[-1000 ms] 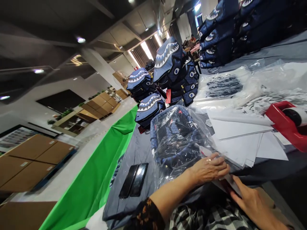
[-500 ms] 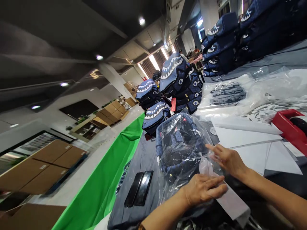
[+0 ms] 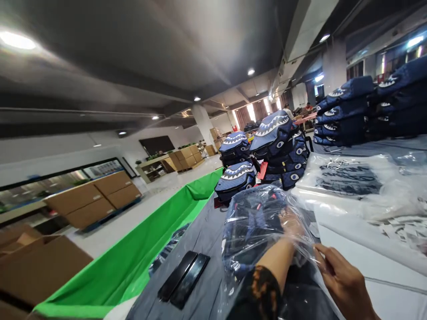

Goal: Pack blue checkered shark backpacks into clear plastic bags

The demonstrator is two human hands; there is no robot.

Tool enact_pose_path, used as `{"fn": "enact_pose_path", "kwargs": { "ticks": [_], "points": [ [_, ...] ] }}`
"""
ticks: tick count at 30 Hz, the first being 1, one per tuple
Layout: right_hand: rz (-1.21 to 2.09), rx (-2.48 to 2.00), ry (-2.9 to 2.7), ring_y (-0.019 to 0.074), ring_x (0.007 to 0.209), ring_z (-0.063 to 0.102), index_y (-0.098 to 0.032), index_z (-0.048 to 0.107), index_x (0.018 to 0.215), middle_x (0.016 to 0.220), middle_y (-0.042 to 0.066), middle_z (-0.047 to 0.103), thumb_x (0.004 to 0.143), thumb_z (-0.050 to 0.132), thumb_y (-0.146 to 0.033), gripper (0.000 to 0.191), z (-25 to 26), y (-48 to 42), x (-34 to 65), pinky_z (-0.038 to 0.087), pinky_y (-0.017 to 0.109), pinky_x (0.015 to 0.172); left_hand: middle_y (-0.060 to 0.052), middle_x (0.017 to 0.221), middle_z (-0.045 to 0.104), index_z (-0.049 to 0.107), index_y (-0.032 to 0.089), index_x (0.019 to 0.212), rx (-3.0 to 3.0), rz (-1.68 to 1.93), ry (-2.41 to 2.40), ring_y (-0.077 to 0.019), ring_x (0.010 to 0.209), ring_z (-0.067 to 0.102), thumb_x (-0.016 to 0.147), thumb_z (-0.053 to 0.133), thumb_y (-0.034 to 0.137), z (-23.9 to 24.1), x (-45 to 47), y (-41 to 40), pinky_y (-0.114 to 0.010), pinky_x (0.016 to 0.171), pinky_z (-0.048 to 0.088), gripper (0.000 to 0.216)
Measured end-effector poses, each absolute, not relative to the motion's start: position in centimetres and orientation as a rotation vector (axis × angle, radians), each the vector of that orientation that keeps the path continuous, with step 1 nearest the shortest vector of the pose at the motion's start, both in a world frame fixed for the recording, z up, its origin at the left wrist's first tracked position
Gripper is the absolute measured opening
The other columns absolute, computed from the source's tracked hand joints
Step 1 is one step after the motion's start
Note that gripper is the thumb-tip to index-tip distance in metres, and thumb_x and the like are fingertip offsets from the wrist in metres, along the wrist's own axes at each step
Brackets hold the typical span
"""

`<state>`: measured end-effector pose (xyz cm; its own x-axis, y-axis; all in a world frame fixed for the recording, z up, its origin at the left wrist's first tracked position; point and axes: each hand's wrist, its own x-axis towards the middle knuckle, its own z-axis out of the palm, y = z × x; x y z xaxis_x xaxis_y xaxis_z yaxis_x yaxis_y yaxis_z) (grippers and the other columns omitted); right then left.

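A blue backpack (image 3: 245, 222) lies on the table inside a clear plastic bag (image 3: 230, 284). My left hand (image 3: 292, 222) reaches into the bag along the backpack's right side; its fingers are blurred behind the film. At the bag's right edge, my right hand (image 3: 345, 275) pinches the film between thumb and fingers. Left of the bag, two black flat objects (image 3: 183, 278) lie side by side on the grey table cover (image 3: 207, 235).
Stacked shark-face backpacks (image 3: 273, 133) stand just beyond, with more stacks (image 3: 347, 111) at the back right. Printed plastic bags (image 3: 350, 178) and white sheets (image 3: 343, 242) lie to the right. A green-lined bin (image 3: 167, 213) runs along the table's left side.
My left hand has moved from the near end of the bag to inside it. My right hand has come nearer and grips the film. The white strip beneath my hands is out of sight.
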<state>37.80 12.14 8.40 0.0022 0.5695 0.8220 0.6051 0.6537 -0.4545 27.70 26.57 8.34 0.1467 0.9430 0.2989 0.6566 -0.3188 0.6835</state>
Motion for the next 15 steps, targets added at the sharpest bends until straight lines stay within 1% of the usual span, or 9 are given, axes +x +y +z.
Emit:
{"fn": "enact_pose_path", "kwargs": {
  "ticks": [2, 4, 5, 6, 8, 9, 11, 13, 15],
  "points": [
    [-0.093, -0.964, -1.674, 0.0149, 0.07, 0.07, -0.021, 0.066, 0.109, 0.087, 0.004, 0.07, 0.104, 0.048, -0.034, 0.023, 7.2, 11.6, 38.5, 0.054, 0.021, 0.062, -0.036, 0.141, 0.053, 0.067, -0.001, 0.124, 1.99, 0.913, 1.759, -0.0537, 0.138, 0.043, 0.087, 0.057, 0.012, 8.4, 28.2, 27.1, -0.075, 0.112, 0.027, 0.04],
    [-0.134, -0.972, -1.686, 0.0124, 0.062, 0.066, -0.019, 0.067, 0.106, 0.082, 0.003, 0.068, 0.104, 0.05, -0.038, 0.025, 6.5, 11.4, 39.3, 0.052, 0.019, 0.058, -0.037, 0.147, 0.047, 0.057, -0.004, 0.137, 2.004, 0.83, 1.875, -0.0493, 0.141, 0.042, 0.091, 0.057, 0.016, 7.9, 27.5, 25.8, -0.067, 0.117, 0.03, 0.05],
    [-0.138, -0.976, -1.695, 0.0114, 0.058, 0.063, -0.019, 0.067, 0.103, 0.08, 0.003, 0.067, 0.104, 0.051, -0.039, 0.027, 6.2, 11.3, 39.5, 0.051, 0.019, 0.055, -0.035, 0.152, 0.041, 0.052, -0.005, 0.142, 2.03, 0.805, 1.899, -0.0462, 0.145, 0.038, 0.094, 0.055, 0.018, 7.4, 26.7, 24.6, -0.062, 0.12, 0.029, 0.053],
    [-0.132, -0.984, -1.705, 0.0109, 0.056, 0.062, -0.018, 0.067, 0.101, 0.08, 0.003, 0.066, 0.104, 0.05, -0.041, 0.028, 6.1, 11.2, 39.5, 0.05, 0.02, 0.054, -0.032, 0.157, 0.035, 0.048, -0.003, 0.146, 2.058, 0.786, 1.905, -0.0424, 0.15, 0.031, 0.096, 0.053, 0.019, 6.8, 25.8, 23.2, -0.057, 0.123, 0.027, 0.055],
    [-0.114, -0.975, -1.742, 0.0108, 0.056, 0.063, -0.019, 0.068, 0.101, 0.082, 0.003, 0.067, 0.105, 0.048, -0.041, 0.03, 6.1, 10.9, 39.1, 0.049, 0.02, 0.052, -0.023, 0.162, 0.031, 0.048, 0.004, 0.149, 2.182, 0.74, 1.892, -0.0371, 0.154, 0.022, 0.097, 0.053, 0.02, 5.3, 23.7, 20.1, -0.052, 0.126, 0.024, 0.055],
    [-0.103, -0.961, -1.759, 0.011, 0.058, 0.064, -0.019, 0.068, 0.101, 0.084, 0.003, 0.068, 0.105, 0.048, -0.04, 0.03, 6.2, 10.6, 38.6, 0.05, 0.02, 0.052, -0.02, 0.162, 0.034, 0.05, 0.006, 0.148, 2.287, 0.712, 1.881, -0.0369, 0.154, 0.024, 0.096, 0.055, 0.022, 4.6, 22.6, 18.6, -0.052, 0.126, 0.027, 0.055],
    [-0.069, -0.927, -1.769, 0.0116, 0.063, 0.067, -0.019, 0.068, 0.101, 0.084, 0.003, 0.068, 0.106, 0.047, -0.035, 0.027, 6.5, 9.8, 37.4, 0.052, 0.018, 0.056, -0.022, 0.155, 0.046, 0.054, 0.007, 0.145, 2.561, 0.652, 1.86, -0.0391, 0.147, 0.038, 0.095, 0.057, 0.027, 3.4, 21.1, 16.3, -0.054, 0.12, 0.039, 0.054],
    [-0.042, -0.87, -1.756, 0.0122, 0.066, 0.069, -0.019, 0.067, 0.099, 0.08, 0.003, 0.067, 0.105, 0.048, -0.03, 0.022, 6.6, 8.7, 36.1, 0.055, 0.017, 0.062, -0.025, 0.146, 0.055, 0.053, 0.004, 0.145, 2.787, 0.612, 1.835, -0.04, 0.138, 0.051, 0.097, 0.054, 0.029, 2.6, 20.4, 15.1, -0.054, 0.113, 0.048, 0.055],
    [-0.036, -0.795, -1.776, 0.0123, 0.067, 0.07, -0.018, 0.067, 0.1, 0.08, 0.003, 0.069, 0.103, 0.051, -0.025, 0.018, 6.3, 7.5, 35.3, 0.055, 0.016, 0.063, -0.025, 0.138, 0.062, 0.051, 0.003, 0.146, 2.856, 0.599, 1.805, -0.0393, 0.128, 0.06, 0.098, 0.052, 0.033, 2.1, 20.1, 14.8, -0.053, 0.106, 0.054, 0.057]
  ]
}}
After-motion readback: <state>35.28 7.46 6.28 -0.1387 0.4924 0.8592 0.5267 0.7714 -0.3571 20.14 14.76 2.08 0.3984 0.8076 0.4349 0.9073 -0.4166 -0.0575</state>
